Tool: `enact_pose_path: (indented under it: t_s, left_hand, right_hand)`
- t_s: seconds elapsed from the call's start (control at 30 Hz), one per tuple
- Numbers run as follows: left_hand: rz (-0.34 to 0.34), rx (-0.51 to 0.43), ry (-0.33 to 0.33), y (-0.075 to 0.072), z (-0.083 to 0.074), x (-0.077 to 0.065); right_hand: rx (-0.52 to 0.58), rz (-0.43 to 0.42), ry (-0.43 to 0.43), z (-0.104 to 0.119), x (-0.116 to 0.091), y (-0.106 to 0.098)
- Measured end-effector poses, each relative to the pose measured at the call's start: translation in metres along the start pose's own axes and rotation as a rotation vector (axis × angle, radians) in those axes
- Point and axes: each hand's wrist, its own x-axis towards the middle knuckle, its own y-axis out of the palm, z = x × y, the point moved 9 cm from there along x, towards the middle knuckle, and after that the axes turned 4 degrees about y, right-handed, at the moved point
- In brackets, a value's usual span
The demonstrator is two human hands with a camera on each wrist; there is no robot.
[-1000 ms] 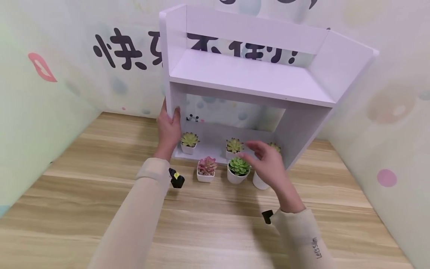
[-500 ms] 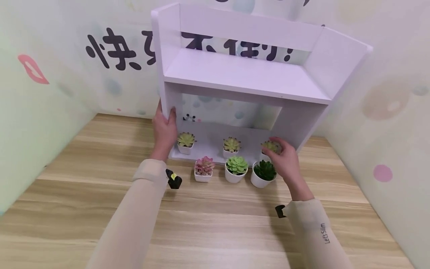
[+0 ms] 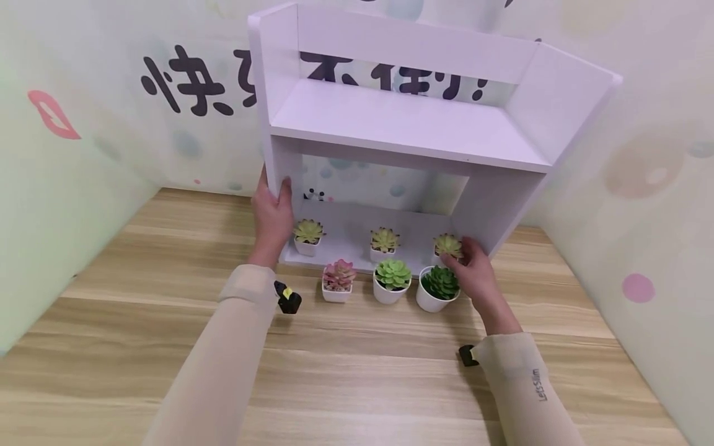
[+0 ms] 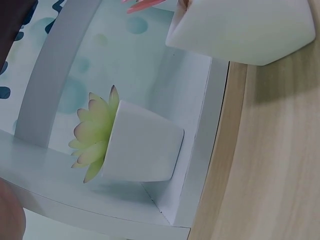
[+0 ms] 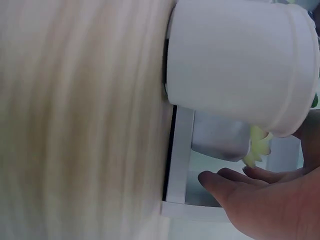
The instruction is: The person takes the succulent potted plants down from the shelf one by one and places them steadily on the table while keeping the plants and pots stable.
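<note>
My left hand (image 3: 272,217) grips the left side panel of the white shelf (image 3: 390,127), thumb inside and fingers outside. At the lower right, my right hand (image 3: 474,269) lies around the right yellow-green potted succulent (image 3: 448,245). In the right wrist view, the fingers (image 5: 232,187) extend beside that white pot (image 5: 222,136) with a small gap; the thumb is mostly hidden. Two more yellow-green succulents, left (image 3: 308,235) and middle (image 3: 383,243), stand on the lower board. Before it stand a pink succulent (image 3: 338,280), a light green one (image 3: 392,280) and a dark green one (image 3: 438,287).
The shelf stands on a wood-grain table (image 3: 346,378) near the corner of patterned walls. Its upper board (image 3: 390,124) overhangs the lower pots. The front pots stand close to the lower board's edge. Black camera mounts (image 3: 288,298) show at both wrists.
My right hand has moved right, from over the front pots to the right yellow-green succulent, then lowered beside its pot. My left hand keeps its grip on the shelf. The view has shifted slightly.
</note>
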Motion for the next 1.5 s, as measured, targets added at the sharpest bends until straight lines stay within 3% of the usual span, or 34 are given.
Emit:
enact_pose_path:
  t_s: [0.27, 0.7, 1.07, 1.3, 1.5]
  left_hand:
    - [0.012, -0.007, -0.019, 0.003, 0.004, 0.0]
    - [0.011, 0.002, -0.01, 0.002, 0.0, -0.001]
    - [0.005, -0.017, 0.001, 0.001, -0.001, -0.001]
    - [0.003, -0.022, -0.008, 0.0, 0.0, -0.001]
    - [-0.006, -0.012, 0.005, 0.0, 0.001, 0.0]
  right_hand:
    - [0.028, 0.046, 0.013, -0.01, 0.007, 0.005]
    - [0.086, -0.017, 0.046, -0.011, 0.006, 0.004]
    - [0.052, -0.139, -0.032, 0.016, -0.006, -0.008]
    - [0.102, -0.16, -0.054, 0.039, -0.02, -0.016]
    - [0.043, -0.148, -0.075, 0.058, -0.035, -0.019]
